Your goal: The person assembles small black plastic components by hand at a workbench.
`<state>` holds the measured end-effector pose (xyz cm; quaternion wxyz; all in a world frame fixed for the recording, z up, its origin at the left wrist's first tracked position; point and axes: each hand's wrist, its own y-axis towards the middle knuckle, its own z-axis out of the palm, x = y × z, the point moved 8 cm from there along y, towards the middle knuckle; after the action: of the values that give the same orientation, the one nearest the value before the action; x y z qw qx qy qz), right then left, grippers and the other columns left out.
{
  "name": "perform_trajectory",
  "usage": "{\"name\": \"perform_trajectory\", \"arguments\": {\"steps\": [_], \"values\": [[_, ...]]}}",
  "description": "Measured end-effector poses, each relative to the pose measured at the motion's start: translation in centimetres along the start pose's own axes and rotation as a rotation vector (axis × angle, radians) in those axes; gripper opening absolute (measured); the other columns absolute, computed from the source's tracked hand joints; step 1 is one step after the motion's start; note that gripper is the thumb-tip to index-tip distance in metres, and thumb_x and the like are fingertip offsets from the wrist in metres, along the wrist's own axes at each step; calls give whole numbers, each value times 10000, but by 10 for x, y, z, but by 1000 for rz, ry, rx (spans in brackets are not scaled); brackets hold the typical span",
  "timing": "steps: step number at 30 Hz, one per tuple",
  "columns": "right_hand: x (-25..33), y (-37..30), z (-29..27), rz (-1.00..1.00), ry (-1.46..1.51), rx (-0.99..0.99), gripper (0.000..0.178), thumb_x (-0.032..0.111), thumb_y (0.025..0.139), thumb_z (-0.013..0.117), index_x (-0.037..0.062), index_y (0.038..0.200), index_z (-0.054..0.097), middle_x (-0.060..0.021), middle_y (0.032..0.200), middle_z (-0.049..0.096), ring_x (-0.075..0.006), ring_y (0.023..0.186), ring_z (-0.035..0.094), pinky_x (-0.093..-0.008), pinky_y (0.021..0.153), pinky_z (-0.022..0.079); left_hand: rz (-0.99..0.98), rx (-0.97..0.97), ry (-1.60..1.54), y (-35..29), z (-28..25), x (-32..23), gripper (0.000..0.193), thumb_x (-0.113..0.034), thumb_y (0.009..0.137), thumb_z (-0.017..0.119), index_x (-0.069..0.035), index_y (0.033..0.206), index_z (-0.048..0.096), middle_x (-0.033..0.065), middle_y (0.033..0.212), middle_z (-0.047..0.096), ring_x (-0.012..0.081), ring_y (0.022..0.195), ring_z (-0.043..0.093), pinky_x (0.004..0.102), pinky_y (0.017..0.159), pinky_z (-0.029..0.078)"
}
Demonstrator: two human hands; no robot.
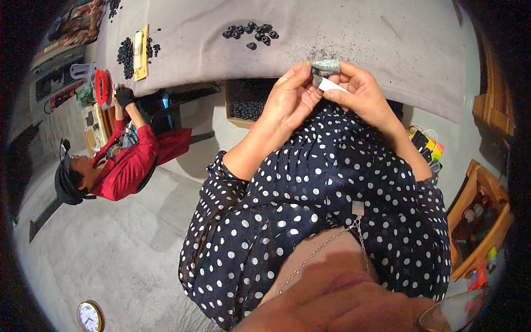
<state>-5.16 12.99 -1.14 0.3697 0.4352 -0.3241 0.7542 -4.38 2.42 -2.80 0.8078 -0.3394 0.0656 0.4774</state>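
Close together at the table's near edge, both my hands work in front of my body. My left hand (289,95) is closed, its thumb and forefinger pinching a small dark piece (315,71) that the fingers mostly hide. In my right hand (362,95) is a small blade with a white grip (332,85), its grey tip pointing at the left fingers. A speckled grey-green finger cover (327,66) wraps the right forefinger. Beyond the hands, a loose group of round black pieces (251,33), some with holes, lies on the cloth-covered table (188,33). Dark crumbs (326,53) dot the cloth nearby.
An open box (238,122) of black pieces stands below the table edge. Another black heap (126,58) lies beside a yellow board (141,52). At left, a person in red (124,166) works with gloved hands. A wooden stand (478,221) and a bag (434,145) are at right.
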Motion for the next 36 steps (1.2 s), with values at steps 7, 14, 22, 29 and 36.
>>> {"name": "perform_trajectory", "arguments": {"steps": [7,14,22,29,36], "values": [[-2,2,-4,54,95,35,372,131,840,625,31,1184,523,11,873,615,4,605,476,-134,466,353,-26,18,14,1,-2,-1,235,-127,914,516,19,1098,518,98,970,594,153,837,589,288,760,524],[-7,1,-4,88,184,47,366,151,842,622,37,1178,533,10,854,619,1,517,433,-133,435,326,-112,43,-98,0,0,5,256,-95,907,518,11,1140,505,86,961,582,145,801,578,297,751,531],[3,-2,3,79,166,59,345,154,830,637,34,1141,550,18,803,602,7,524,446,-122,425,323,-1,21,126,-2,-2,-5,285,-107,878,576,8,1136,536,102,953,614,162,809,613,309,739,542],[-1,-4,2,113,132,128,327,151,807,649,28,1100,574,23,774,599,9,492,440,-122,411,316,-6,160,206,-3,1,-9,313,-82,853,606,19,1143,544,106,893,632,162,725,625,312,700,558],[-11,-1,-3,136,209,81,277,142,819,640,16,1062,596,-10,810,640,8,474,430,-132,387,302,-19,148,190,0,-3,-5,310,-77,850,608,26,1136,548,124,903,634,170,727,627,330,715,563]]}}
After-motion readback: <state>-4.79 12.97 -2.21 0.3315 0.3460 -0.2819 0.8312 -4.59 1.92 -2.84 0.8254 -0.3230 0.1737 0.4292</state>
